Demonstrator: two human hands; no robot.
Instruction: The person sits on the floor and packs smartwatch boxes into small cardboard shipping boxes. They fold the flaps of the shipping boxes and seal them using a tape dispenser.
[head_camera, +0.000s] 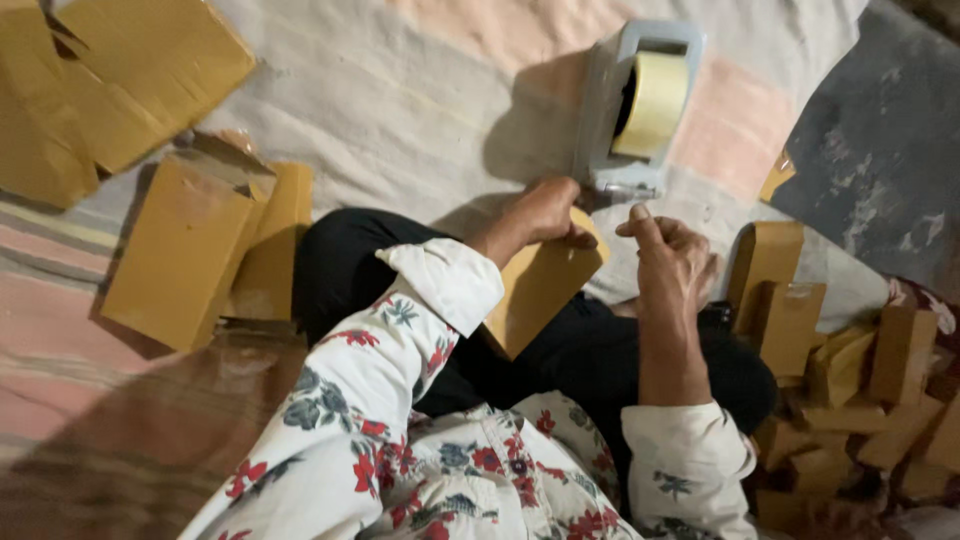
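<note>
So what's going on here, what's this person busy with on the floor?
A person sitting on a cloth-covered floor holds a flat brown cardboard piece on their lap with the left hand, right at the base of a grey tape dispenser loaded with a pale tape roll. The right hand is raised beside it, thumb up, holding nothing clearly visible. Folded small cardboard boxes pile up on the person's right; flat brown cartons lie on the left.

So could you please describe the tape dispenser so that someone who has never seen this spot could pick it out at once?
Start at the pale cloth spread over the floor and look just beyond the person's left hand. There stands the tape dispenser, a grey-blue upright frame holding a roll of pale yellow tape. Everything else nearby is a flat or folded brown cardboard box, so it is the only grey thing there.
</note>
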